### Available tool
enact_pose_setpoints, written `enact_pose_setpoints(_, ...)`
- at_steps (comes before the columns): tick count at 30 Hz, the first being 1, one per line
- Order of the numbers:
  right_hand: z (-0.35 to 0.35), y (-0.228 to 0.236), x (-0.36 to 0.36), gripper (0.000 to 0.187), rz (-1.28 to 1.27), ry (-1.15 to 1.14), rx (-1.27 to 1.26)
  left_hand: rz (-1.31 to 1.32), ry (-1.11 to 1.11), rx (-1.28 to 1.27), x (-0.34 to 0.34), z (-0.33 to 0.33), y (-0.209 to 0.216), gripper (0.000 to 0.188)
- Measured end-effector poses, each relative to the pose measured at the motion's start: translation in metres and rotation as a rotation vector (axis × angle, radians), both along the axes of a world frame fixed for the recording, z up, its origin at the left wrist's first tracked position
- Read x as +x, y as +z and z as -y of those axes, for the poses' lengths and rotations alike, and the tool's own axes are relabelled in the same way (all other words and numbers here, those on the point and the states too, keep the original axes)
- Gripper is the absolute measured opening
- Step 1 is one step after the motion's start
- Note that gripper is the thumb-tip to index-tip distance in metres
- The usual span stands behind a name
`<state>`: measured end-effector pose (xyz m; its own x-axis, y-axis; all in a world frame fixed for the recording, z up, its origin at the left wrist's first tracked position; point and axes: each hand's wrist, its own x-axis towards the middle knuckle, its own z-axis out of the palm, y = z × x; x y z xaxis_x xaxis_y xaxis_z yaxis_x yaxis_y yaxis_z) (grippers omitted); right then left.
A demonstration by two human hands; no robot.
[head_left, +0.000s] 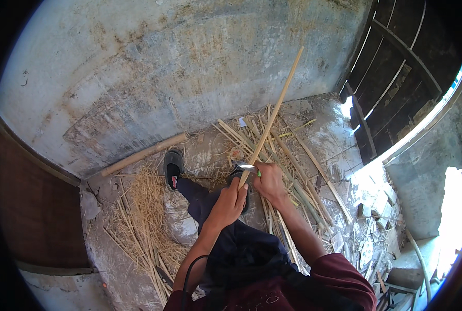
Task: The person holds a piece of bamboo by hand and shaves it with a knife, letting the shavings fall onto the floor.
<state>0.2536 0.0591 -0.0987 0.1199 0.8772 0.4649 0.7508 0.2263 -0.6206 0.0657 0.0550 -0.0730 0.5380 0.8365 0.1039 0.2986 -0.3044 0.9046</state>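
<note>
A long pale bamboo strip (276, 109) slants up and away from my hands toward the far wall. My left hand (231, 203) is closed round its near end. In my right hand (270, 181) is a knife (245, 166) with a bright metal blade and a bit of green at the handle. The blade lies across the strip, just beyond my left fingers, and appears to touch it. My right fingers wrap the handle, so most of it is hidden.
Several bamboo strips (321, 173) lie on the floor beyond and right of my hands. A heap of shavings (150, 212) spreads at left. A thick bamboo pole (145, 154) rests along the stained wall (189, 67). Rubble (381, 207) lies near the dark wooden door (391, 78).
</note>
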Motion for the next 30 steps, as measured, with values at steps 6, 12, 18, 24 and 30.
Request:
enact_pose_setpoints(6,-0.017,0.004,0.015,0.024,-0.035,-0.174,-0.109,-0.057,0.06,0.136,0.001,0.006,-0.01,0.023)
enact_pose_setpoints(12,-0.038,0.005,0.032,0.02,0.068,-0.141,0.029,-0.05,0.046,0.062,-0.001,0.002,-0.004,0.024)
enact_pose_setpoints(18,-0.058,0.005,0.04,0.014,0.054,-0.176,0.039,-0.064,0.059,0.003,-0.003,0.003,0.004,0.023)
enact_pose_setpoints(24,-0.095,0.014,0.091,0.015,-0.008,-0.304,0.108,-0.096,0.05,0.073,-0.006,0.008,-0.003,0.022)
enact_pose_setpoints(30,-0.123,0.043,0.135,0.019,0.143,-0.405,0.295,-0.101,0.055,0.042,-0.004,0.008,-0.004,0.023)
